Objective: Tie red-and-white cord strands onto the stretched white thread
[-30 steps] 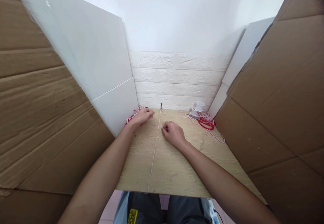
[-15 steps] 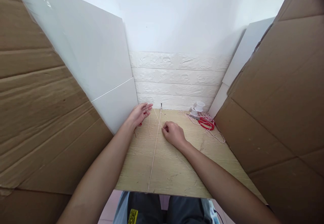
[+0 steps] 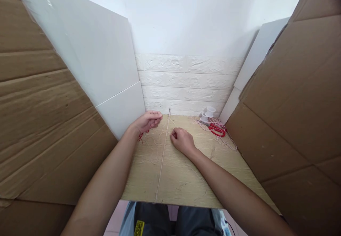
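A pale cord [image 3: 162,154] runs taut from a dark nail [image 3: 169,110] at the wall's foot to the table's front edge. Left of the cord, near the nail, my left hand [image 3: 149,121] is closed in a pinch on thin thread. My right hand [image 3: 182,140] rests on the table just right of the cord, fingers curled in, thread at its fingertips. Loose thread [image 3: 158,144] trails over the wood below my left hand in a loop. The exact grip points of the thread are too fine to make out.
Red-handled scissors [image 3: 217,129] lie at the back right, amid a tangle of pinkish cord [image 3: 229,145] beside white spools [image 3: 210,112]. Some red cord [image 3: 140,136] lies under my left wrist. Cardboard walls [image 3: 287,111] flank the wooden table [image 3: 186,189].
My left hand has gone from spread fingers with thread looped about them to a pinch, slightly nearer the cord. The loose thread has dropped into a loop on the table. My right hand stays put.
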Action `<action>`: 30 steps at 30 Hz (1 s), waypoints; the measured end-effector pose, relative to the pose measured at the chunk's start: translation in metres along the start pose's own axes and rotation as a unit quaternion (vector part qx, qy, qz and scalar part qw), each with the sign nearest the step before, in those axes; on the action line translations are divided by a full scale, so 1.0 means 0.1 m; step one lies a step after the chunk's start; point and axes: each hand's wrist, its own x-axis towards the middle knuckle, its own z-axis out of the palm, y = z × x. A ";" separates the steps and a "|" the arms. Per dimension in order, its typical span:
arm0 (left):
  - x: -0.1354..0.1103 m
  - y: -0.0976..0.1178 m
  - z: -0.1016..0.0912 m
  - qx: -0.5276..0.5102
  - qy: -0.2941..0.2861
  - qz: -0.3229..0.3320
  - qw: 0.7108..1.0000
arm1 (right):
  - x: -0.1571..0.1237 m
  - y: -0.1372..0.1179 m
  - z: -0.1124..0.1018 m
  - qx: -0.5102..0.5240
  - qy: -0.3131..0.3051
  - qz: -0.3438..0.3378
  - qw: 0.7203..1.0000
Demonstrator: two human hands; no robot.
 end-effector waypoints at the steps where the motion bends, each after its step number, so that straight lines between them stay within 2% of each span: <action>1: 0.04 -0.02 0.03 0.057 0.039 -0.007 0.998 | 0.00 0.00 0.00 -0.001 -0.001 -0.001 1.000; 3: 0.12 -0.10 0.08 0.181 0.075 -0.014 0.981 | 0.00 0.00 0.00 -0.004 -0.001 -0.003 1.000; 6: 0.18 -0.22 0.14 0.278 0.043 -0.024 0.959 | 0.00 0.01 0.00 -0.006 0.001 -0.002 1.000; 11: 0.15 -0.26 0.18 0.286 -0.027 -0.067 0.956 | 0.00 0.01 0.01 -0.004 0.006 -0.004 1.000; 20: 0.15 -0.26 0.17 0.306 -0.084 -0.052 0.947 | 0.00 0.01 0.00 -0.009 -0.003 0.002 1.000; 25: 0.17 -0.30 0.14 0.338 -0.083 -0.022 0.937 | 0.00 0.01 0.01 -0.009 0.004 0.000 1.000; 30: 0.18 -0.36 0.11 0.349 -0.037 -0.021 0.936 | 0.00 0.02 0.02 -0.007 0.010 -0.003 1.000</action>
